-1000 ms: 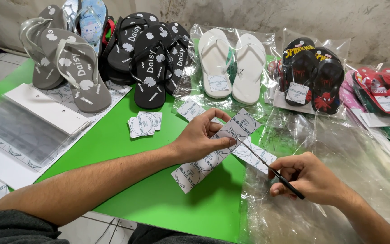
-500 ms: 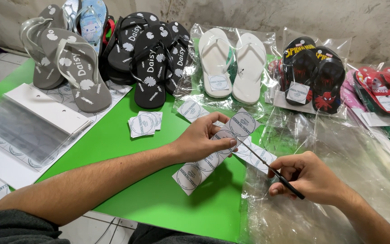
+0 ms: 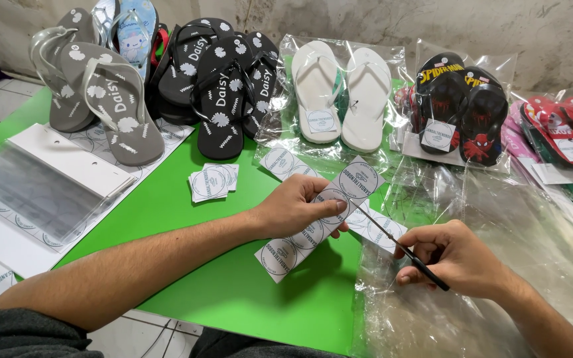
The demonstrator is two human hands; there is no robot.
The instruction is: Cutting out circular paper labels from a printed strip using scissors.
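My left hand (image 3: 300,205) pinches a long white paper strip of round labels (image 3: 319,219), held slanted just above the green table (image 3: 187,212). My right hand (image 3: 452,255) grips a pair of thin scissors (image 3: 399,246) with black handles. The blades point up-left and meet the strip's right edge beside my left fingers. A small stack of cut square labels (image 3: 212,181) lies on the table left of my left hand. More label pieces (image 3: 382,229) lie under the scissors.
Grey sandals (image 3: 104,99), black sandals (image 3: 223,86), bagged white sandals (image 3: 339,93), bagged black-and-red sandals (image 3: 459,113) and red ones (image 3: 565,129) line the back. Clear plastic bags (image 3: 499,212) cover the right. A white sheet with a clear bag (image 3: 41,189) lies left.
Both hands hold nearly the same place. The strip has tilted slightly in my left hand, with the scissors still at its edge.
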